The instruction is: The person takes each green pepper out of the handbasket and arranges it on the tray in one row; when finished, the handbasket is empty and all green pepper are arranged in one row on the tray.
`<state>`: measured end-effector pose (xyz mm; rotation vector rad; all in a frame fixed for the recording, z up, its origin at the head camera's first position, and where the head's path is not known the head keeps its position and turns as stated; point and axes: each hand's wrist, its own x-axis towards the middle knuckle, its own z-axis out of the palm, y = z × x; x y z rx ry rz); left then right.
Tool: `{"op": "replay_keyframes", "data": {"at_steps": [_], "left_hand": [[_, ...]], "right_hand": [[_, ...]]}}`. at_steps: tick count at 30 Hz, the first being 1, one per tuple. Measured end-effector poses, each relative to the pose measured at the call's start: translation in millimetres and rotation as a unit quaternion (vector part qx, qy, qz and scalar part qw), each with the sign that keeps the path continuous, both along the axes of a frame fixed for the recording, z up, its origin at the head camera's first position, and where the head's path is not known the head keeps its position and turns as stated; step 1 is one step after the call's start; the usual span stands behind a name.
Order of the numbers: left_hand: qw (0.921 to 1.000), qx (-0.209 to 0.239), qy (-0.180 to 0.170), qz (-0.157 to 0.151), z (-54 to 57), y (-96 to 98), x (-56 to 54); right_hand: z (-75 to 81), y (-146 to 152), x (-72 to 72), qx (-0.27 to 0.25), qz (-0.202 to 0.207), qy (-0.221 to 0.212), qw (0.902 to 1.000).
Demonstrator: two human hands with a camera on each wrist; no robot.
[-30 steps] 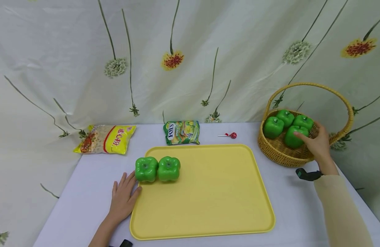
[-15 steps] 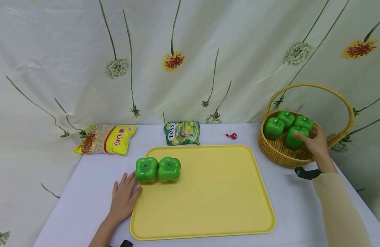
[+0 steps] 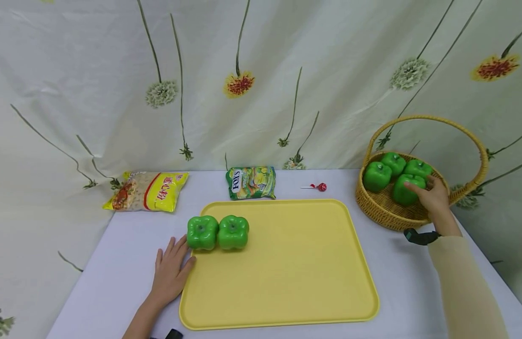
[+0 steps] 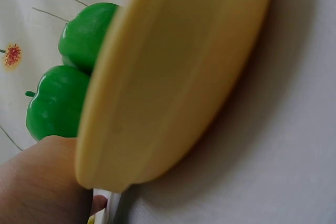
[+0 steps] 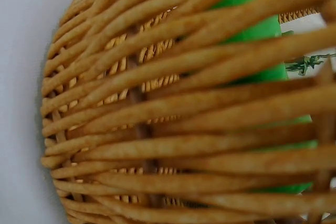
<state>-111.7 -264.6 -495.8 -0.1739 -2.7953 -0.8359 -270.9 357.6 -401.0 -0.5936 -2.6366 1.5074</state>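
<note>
Head view: in the basket (image 3: 377,213), the front green pepper (image 3: 405,192) is grasped by the fingers of the right hand (image 3: 436,199). The tray (image 3: 282,273) is touched by the left hand (image 3: 169,272), with fingers straight.

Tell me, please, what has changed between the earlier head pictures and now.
The right hand has shifted slightly left, further in among the green peppers in the basket; whether it grips one is unclear. Those four peppers, the pair of peppers at the far left of the yellow tray and the left hand beside it stayed put.
</note>
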Motion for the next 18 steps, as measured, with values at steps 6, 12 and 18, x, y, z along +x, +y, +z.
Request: {"op": "replay_keyframes", "data": {"at_steps": [6,12,18], "left_hand": [[1.0000,0.001,0.001,-0.001,0.7,0.4,0.3],[1.0000,0.002,-0.009,0.001,1.7,0.7,0.7],[1.0000,0.001,-0.006,0.002,1.2,0.5,0.8]], "right_hand": [[-3.4,0.5,-1.9,0.005,-0.008,0.002,1.0000],[-5.3,1.6,-2.8,0.011,-0.010,0.004,0.9999],[-4.2,1.6,-2.8,0.016,-0.008,0.001,0.9998]]}}
